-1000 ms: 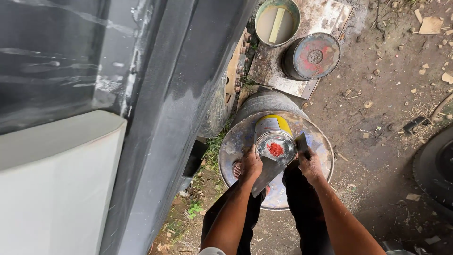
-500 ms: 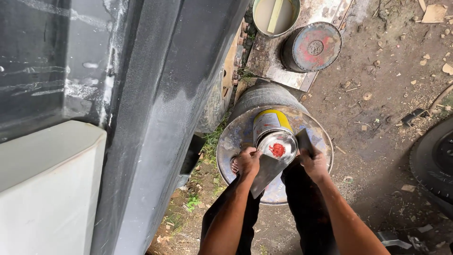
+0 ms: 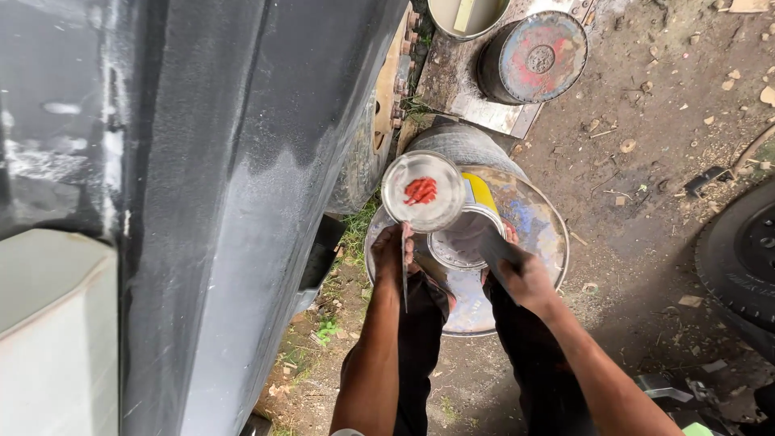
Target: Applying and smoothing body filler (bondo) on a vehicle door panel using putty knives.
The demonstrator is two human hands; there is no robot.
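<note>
Seen from above, looking down at a person's two bare arms over an upturned, paint-smeared round metal drum top (image 3: 529,242) serving as a bench, w/ dirt ground around it. The left hand (image 3: 393,257) is closed round the handle end of a thin flat metal blade (image 3: 404,278), seen edge-on, and seems to carry on it or alongside it a round silver tin lid (image 3: 423,191) w/ a smear of red paste in its middle; the lid is lifted clear and sits up-left of the can, partly overlapping the rim. Exactly how the fingers meet the lid can't be told. The right hand (image 3: 523,276) is wrapped shut around a dark flat tool (image 3: 494,246) whose tip rests near the rim of the small open tin can w/ yellow label (image 3: 468,230), which stands on the drum top between the hands. Judged step: lid is off, can is open, pale inside showing. What comes after looks to call for a steady can and a clean spot to park the lid, red side up, so paste doesn't foul on the dirt. To the left, a big dark grey painted vehicle panel (image 3: 242,202) fills the view. Farther off: a round rusty red-stained tin (image 3: 534,56), a pale bucket w/ a stick in it (image 3: 467,14), and a black tyre (image 3: 747,258) at right.
</note>
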